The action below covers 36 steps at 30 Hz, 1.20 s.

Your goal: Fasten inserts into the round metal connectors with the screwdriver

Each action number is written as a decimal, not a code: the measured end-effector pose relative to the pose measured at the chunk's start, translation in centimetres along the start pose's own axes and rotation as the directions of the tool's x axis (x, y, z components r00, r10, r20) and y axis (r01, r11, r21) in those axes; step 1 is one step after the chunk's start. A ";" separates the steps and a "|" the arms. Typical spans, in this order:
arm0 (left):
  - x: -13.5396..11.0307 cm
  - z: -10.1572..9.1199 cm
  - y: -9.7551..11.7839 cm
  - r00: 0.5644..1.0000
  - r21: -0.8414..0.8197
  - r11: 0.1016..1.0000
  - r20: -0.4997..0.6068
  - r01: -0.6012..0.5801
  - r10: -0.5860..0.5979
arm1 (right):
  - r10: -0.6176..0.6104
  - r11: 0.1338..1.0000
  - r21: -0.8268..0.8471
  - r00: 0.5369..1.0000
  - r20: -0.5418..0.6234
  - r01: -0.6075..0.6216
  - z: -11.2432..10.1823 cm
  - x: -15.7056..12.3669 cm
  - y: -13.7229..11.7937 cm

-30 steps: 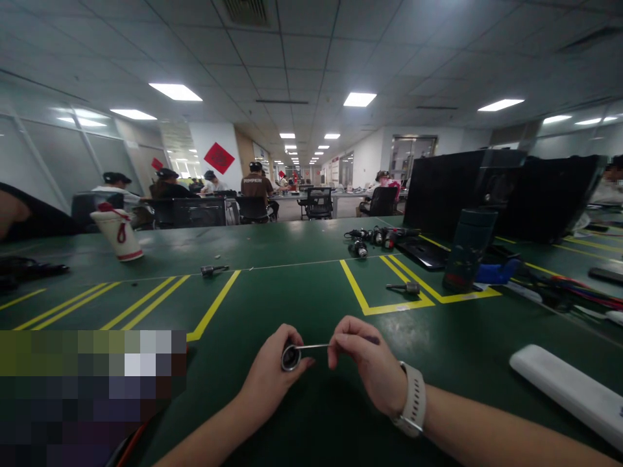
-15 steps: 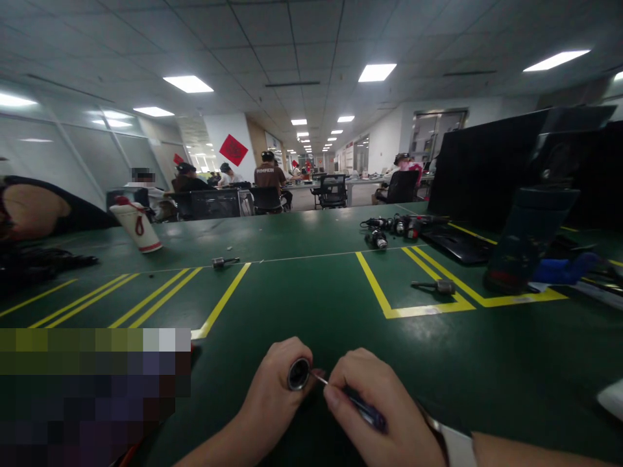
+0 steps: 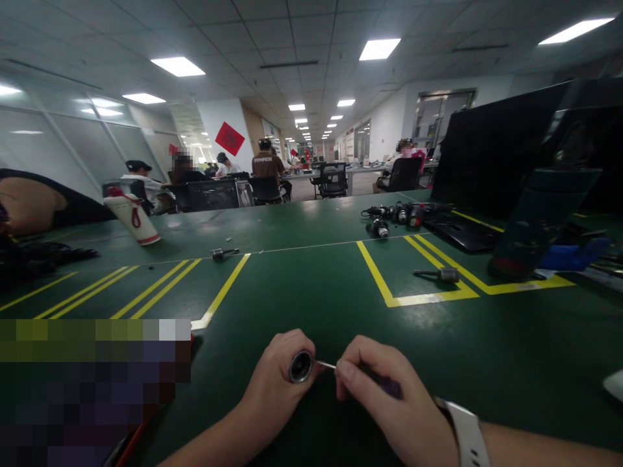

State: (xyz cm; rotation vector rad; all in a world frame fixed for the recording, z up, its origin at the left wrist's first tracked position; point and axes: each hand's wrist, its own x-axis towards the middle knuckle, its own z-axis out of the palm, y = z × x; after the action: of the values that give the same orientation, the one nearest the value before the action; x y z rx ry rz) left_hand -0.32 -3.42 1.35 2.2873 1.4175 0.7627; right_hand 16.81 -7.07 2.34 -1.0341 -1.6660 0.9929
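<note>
My left hand point(image 3: 280, 373) is closed around a dark cylindrical part with a round metal rim point(image 3: 300, 367), its hollow end facing me. In my right hand point(image 3: 382, 383) is a screwdriver point(image 3: 391, 387), gripped by its dark handle. The thin metal shaft points left, and its tip meets the side of the part by my left fingers; whether it sits in a screw is hidden. Both hands are low over the green table, close together.
Small metal parts with shafts lie at the left point(image 3: 224, 253) and inside the right yellow tape outline point(image 3: 440, 275). Further back are several cabled metal devices point(image 3: 379, 227). A dark bottle point(image 3: 540, 224) stands right, a white cup point(image 3: 134, 219) left. People sit beyond the table.
My right hand has shifted slightly up and right, and its fingers have turned around the screwdriver handle. More of the shaft shows. The left hand still holds the cylindrical part.
</note>
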 end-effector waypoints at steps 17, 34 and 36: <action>-0.2 0.3 -0.6 0.998 -0.027 0.998 0.027 -0.052 0.053 | 0.225 0.908 0.342 0.971 0.087 -0.241 -0.1 0.3 0.1; -0.2 0.3 -0.6 0.999 -0.023 0.999 0.007 -0.039 0.039 | 0.320 0.734 0.587 0.936 0.145 -0.341 0.3 0.5 0.7; -0.1 0.3 -0.7 0.999 -0.024 0.999 0.012 -0.045 0.046 | 0.325 0.723 0.596 0.933 0.153 -0.349 0.4 0.5 0.8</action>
State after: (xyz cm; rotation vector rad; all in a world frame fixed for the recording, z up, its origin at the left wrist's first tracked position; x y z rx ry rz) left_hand -0.63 -3.24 0.70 2.3097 1.3482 0.7736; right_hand 16.52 -6.42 1.65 -0.8726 -1.0479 1.6724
